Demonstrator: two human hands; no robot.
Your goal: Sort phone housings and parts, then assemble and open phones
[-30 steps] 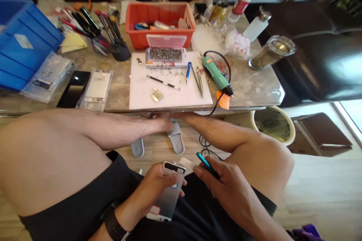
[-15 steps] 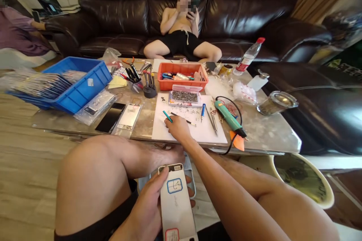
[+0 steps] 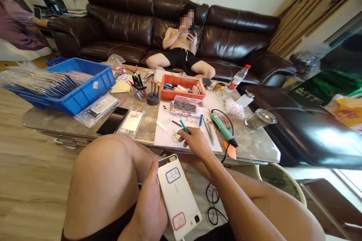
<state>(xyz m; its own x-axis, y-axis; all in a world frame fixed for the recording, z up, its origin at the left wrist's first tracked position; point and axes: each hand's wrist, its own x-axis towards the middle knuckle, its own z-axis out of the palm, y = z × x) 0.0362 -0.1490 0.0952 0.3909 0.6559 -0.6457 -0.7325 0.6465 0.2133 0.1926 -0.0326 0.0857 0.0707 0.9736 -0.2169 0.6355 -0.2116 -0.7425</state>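
Note:
My left hand (image 3: 152,205) is wrapped round a white smartphone (image 3: 177,196), its back up. The phone carries a blue-framed and a red-framed sticker, and a dark strip shows at its top end. Over the white sheet (image 3: 161,141) on the table, my right hand (image 3: 195,141) is closed on a slim teal pen-like tool (image 3: 184,126). A small shiny metallic piece (image 3: 177,136) is by its fingertips; whether they grip it I cannot tell. Beside the hand lie a black stick (image 3: 175,122) and a white strip (image 3: 161,126).
A blue screwdriver (image 3: 200,121), tweezers (image 3: 209,131) and a green corded tool (image 3: 223,128) lie to the right. Behind stand a screw box (image 3: 185,107), an orange bin (image 3: 182,94) and a tool stand (image 3: 153,98). Blue bins (image 3: 85,94) stand left; a person (image 3: 181,43) sits opposite.
My right hand has moved right and nearer with the teal tool, and the metallic piece now shows by its fingers. The phone has tilted slightly in my left hand; the view has shifted upward.

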